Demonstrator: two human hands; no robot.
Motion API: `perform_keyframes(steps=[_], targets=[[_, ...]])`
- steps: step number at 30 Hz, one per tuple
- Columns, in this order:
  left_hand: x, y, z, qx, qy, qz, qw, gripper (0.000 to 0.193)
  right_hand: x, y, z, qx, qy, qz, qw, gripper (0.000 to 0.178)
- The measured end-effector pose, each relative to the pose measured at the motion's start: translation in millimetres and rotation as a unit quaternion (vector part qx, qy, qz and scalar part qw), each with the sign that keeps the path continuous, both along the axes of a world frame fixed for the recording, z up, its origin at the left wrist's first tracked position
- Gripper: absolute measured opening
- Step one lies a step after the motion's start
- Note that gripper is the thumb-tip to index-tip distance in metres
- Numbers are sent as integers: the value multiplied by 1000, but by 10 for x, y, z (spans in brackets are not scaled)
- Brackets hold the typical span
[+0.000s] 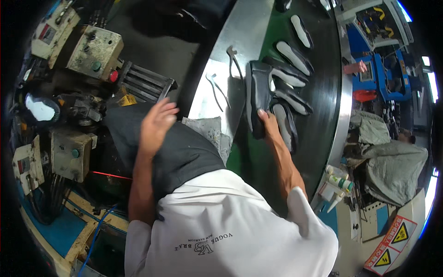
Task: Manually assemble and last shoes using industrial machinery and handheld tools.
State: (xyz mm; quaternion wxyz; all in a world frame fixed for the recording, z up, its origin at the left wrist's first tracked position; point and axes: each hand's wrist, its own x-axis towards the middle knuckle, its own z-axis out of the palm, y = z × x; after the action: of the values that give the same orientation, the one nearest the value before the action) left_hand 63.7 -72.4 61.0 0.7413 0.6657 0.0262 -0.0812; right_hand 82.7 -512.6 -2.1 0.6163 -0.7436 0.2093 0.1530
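Note:
On the green conveyor belt, my right hand (270,124) grips the near end of a dark shoe upper (259,94), thumb on top and the other fingers hidden. Beside it, to the right, lie several dark shoe uppers with pale undersides turned up, among them one shoe upper (285,127) close to my wrist. My left hand (159,121) hovers over my dark-trousered lap, empty, with fingers stretched out. A pair of pincers (218,92) rests on the metal edge of the line, and a second pair of pincers (234,62) lies just beyond.
A grey cloth (205,128) hangs at the metal edge near my lap. Worn machine control boxes (96,51) and a slatted metal frame (146,82) stand left. Across the belt (323,111) are bottles (339,181), a grey cover (397,171) and a blue machine (383,76).

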Motion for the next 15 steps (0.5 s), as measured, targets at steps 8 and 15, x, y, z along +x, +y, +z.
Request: perform_keyframes(steps=[8, 15], targets=[[270, -398, 460, -85, -54, 192, 976, 69, 378, 2358, 1139, 94, -229, 231, 941, 99], [-503, 608, 411, -35, -10, 344, 938, 47, 219, 3519, 1053, 46, -173, 293, 939, 50]])
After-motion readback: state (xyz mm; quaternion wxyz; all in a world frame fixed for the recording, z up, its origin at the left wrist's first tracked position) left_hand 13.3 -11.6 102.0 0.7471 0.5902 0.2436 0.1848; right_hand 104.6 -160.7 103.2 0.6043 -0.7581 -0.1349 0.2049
